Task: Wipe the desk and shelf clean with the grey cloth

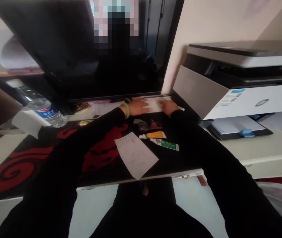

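Note:
My left hand [138, 107], a pale green bangle at its wrist, lies with fingers spread on a flat white area [153, 103] below the monitor. Whether that area is a sheet or bare desk I cannot tell. Just to its right, my right hand [168, 107] rests on the same white area, fingers apart and slightly bent, pointing left. Nearer to me on the black and red mat [101, 152] lie a small round clear item [142, 126], an orange tube [154, 135], a green and white tube [167, 144] and a sheet of paper with writing [136, 155].
A large dark monitor [69, 49] stands behind the hands. At the left, a water bottle [46, 110] leans beside some white paper [28, 120]. A printer [255, 99] stands on the right, with paper in its lower tray [237, 125]. The desk's front edge [141, 180] is close to my lap.

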